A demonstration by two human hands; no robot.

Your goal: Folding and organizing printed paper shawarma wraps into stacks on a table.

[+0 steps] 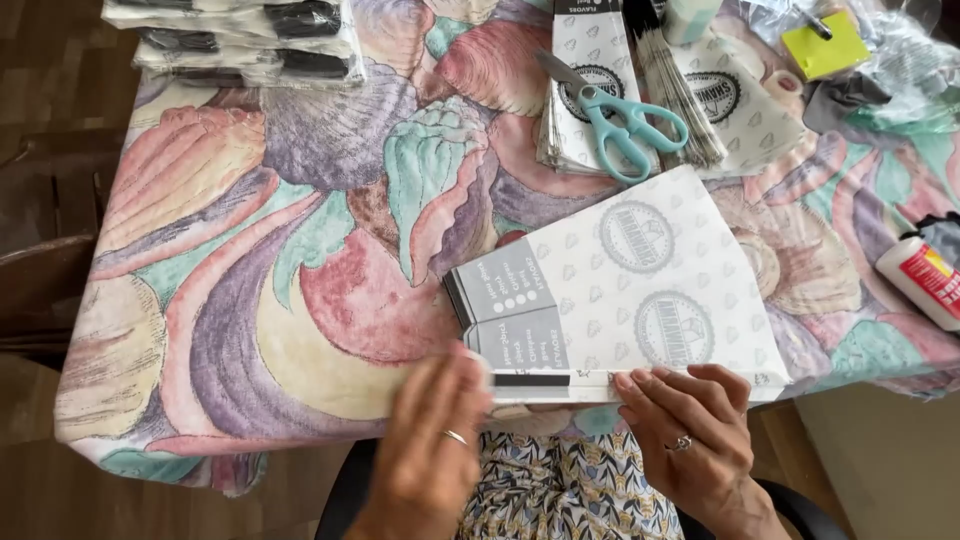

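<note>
Both hands press flat on the near edge of a printed paper sheet that lies at the table's front edge. The left hand, slightly blurred, has its fingers spread loosely and laid over the sheet's near left corner, by a grey panel and a dark strip; it clasps nothing, it only bears down. The right hand, fingers curved and open, rests its fingertips on the same folded near edge a little further right, also gripping nothing. The sheet runs away from the hands and slants up to the right, its long axis angled from the left corner toward the far right; the left hand sits on the end with the grey panels, the right hand nearer the middle of the edge. Beyond the sheet, well apart from either hand, teal-handled scissors lie on a stack of similar printed sheets, beside a bundle of thin sticks. A glue bottle lies at the right on the floral tablecloth.
</note>
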